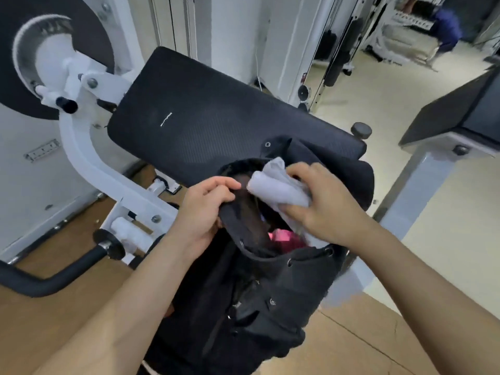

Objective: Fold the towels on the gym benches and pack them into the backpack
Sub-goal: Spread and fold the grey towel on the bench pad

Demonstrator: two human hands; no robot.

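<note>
While held open at its mouth, black backpack (pixel 259 307) standing upright at near centre, resting against the near edge of the padded black desk (pixel 216 115). Left hand (pixel 205 209) at the left side of the opening, grip closed on the rim fabric, thumb and fingers pinching a fold of it and pulling it leftward. Right hand (pixel 322 204) at the right side of the opening, grip closed around a folded pale grey towel (pixel 278 185), fingers wrapped over its far side, thumb beneath. Towel partly above the mouth of the backpack, its rolled end pointing left and far, its lower part dipping past the rim. Pink item (pixel 284 236) visible inside the backpack, just below the towel; what it is cannot be told. Flap with a metal eyelet (pixel 267 144) folded back at the far side of the opening, lying on the desk. White machine frame (pixel 89 158) with a black handle bar (pixel 54 277) at left; second dark pad (pixel 454 109) on a pale post at far right. Blurred figure in blue (pixel 446 28) in the far right background.
</note>
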